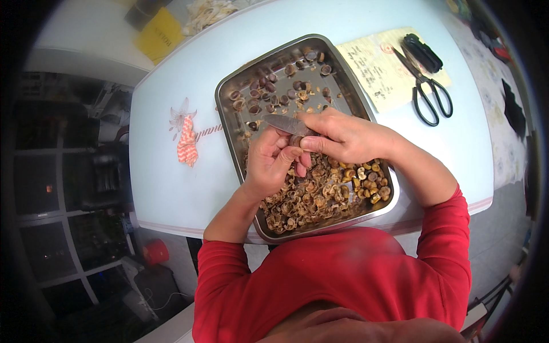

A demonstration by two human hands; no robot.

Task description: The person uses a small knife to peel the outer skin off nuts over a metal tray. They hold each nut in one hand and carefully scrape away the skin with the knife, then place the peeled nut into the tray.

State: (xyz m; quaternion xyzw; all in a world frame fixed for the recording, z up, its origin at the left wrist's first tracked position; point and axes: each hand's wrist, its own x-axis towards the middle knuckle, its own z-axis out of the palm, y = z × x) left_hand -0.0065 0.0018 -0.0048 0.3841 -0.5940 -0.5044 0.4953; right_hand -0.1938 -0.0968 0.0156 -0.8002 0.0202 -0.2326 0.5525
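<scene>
My left hand point(272, 160) pinches a small brown nut, apparently a chestnut point(296, 140), between thumb and fingers. Gripped in my right hand point(347, 135) is a short knife point(283, 123), its blade pointing left above the nut. The knife's handle is hidden in the palm, and the right thumb presses against the nut. Both hands are over a rectangular metal tray point(351, 94). Dark brown nuts or shell halves point(266, 85) lie scattered in its far part. Nearer me is a heap of brown peelings point(300, 203), with yellowish peeled nuts point(372, 188) in the right corner.
The tray stands on a pale table point(167, 188). Black-handled scissors point(422, 81) and a black plastic case point(422, 52) rest on a yellowish paper point(364, 64) bearing writing, to the right. Left of the tray lies an orange-and-white zigzag cloth point(187, 143). A yellow bag point(158, 36) sits beyond.
</scene>
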